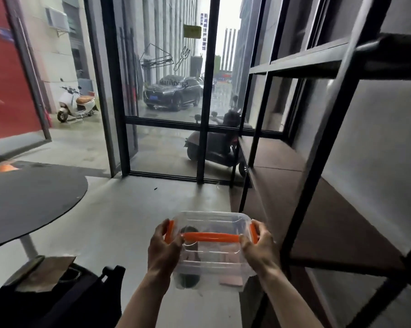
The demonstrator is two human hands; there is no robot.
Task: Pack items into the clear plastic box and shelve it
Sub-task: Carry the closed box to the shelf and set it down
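Note:
I hold the clear plastic box in front of me above the floor, its lid on, with an orange handle across the top and orange clips at both ends. My left hand grips its left end and my right hand grips its right end. Through the walls a dark round item shows at the lower left and a pale pink flat item at the lower right. The black metal shelf unit with brown boards stands just to the right of the box.
A round black table stands at the left, with a dark bag and a brown paper item below it. Glass doors with black frames close off the front; scooters and a car stand outside.

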